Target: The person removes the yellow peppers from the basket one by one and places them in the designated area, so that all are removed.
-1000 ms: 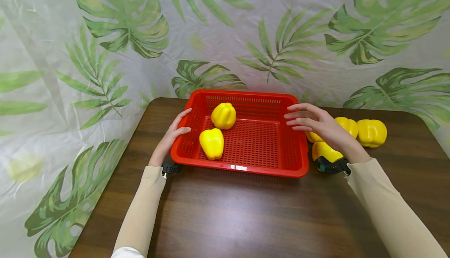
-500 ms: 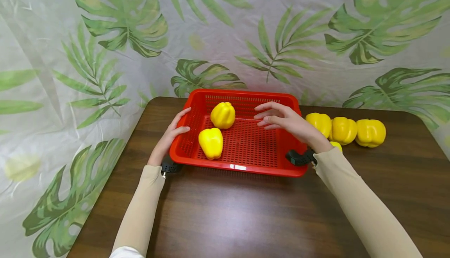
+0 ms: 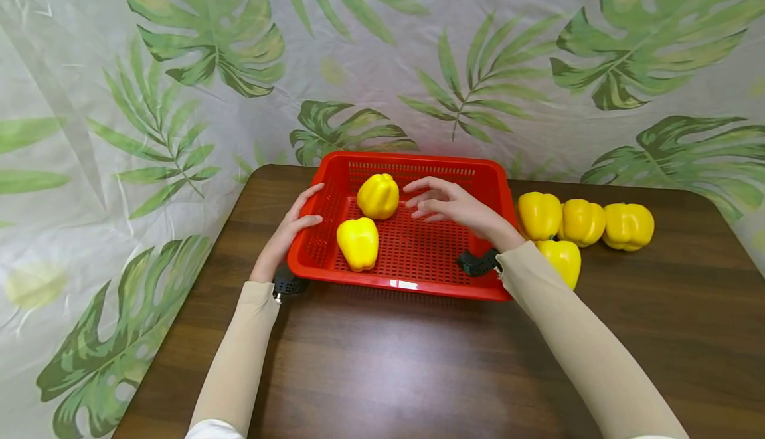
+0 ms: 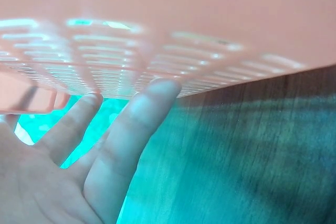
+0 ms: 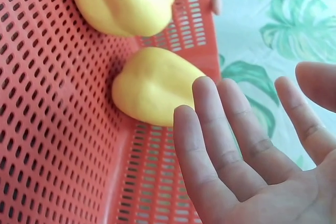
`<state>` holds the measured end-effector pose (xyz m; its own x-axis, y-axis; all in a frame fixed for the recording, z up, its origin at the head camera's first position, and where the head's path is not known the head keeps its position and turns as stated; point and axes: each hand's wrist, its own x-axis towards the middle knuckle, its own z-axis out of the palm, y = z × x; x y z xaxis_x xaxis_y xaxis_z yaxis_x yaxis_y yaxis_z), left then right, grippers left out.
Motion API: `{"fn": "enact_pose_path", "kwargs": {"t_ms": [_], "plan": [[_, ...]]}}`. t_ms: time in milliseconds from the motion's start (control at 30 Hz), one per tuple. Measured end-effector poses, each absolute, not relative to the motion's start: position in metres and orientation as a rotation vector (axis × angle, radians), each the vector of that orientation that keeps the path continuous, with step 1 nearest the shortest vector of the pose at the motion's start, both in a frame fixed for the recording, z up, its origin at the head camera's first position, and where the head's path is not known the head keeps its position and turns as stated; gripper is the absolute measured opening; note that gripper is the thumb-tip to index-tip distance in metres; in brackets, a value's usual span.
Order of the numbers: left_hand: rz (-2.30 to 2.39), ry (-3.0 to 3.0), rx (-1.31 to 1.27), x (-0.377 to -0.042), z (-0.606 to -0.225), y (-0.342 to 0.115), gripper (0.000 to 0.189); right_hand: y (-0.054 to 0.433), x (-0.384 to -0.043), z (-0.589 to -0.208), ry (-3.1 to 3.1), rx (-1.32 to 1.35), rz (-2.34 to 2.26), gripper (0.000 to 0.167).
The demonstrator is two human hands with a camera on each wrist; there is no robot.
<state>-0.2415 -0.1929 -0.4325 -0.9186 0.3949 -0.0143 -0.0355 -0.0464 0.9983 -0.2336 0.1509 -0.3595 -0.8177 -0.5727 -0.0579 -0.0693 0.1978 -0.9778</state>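
Observation:
A red perforated plastic basket (image 3: pixel 430 246) sits on the table, holding two yellow bell peppers. One pepper (image 3: pixel 378 196) lies toward the back left of the basket, the other pepper (image 3: pixel 358 244) in front of it. My left hand (image 3: pixel 291 230) holds the basket's left side: a finger and the thumb lie over the rim, and in the left wrist view other fingers (image 4: pixel 136 135) touch the wall from outside. Above the basket's interior, my right hand (image 3: pixel 457 208) hovers with nothing in it, fingers loosely bent toward the back pepper. The right wrist view shows its bare palm (image 5: pixel 278 198).
Right of the basket, several more yellow bell peppers stand on the wooden table (image 3: pixel 382 366): three in a row, including the end one (image 3: pixel 629 226), and a pepper (image 3: pixel 562 261) in front, partly behind my right sleeve. A leaf-patterned cloth (image 3: pixel 358 47) rises behind the table.
My right hand has moved left from over the peppers beside the basket to above its inside, near the back pepper. The left hand stays on the basket's left rim.

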Motion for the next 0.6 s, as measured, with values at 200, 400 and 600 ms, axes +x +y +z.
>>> {"fn": "enact_pose_path", "kwargs": {"t_ms": [200,400,600], "plan": [[2.048,1.928,0.389,-0.242,-0.434,-0.193,0.061,0.136,-0.239,-0.371,2.044,-0.612,-1.577,0.042],[2.044,1.934,0.388,-0.243,-0.434,-0.193,0.06,0.122,-0.244,-0.38,2.015,-0.62,-1.469,0.044],[2.041,1.929,0.375,-0.242,-0.434,-0.193,0.061,0.109,-0.245,-0.383,1.996,-0.619,-1.363,0.049]]}}
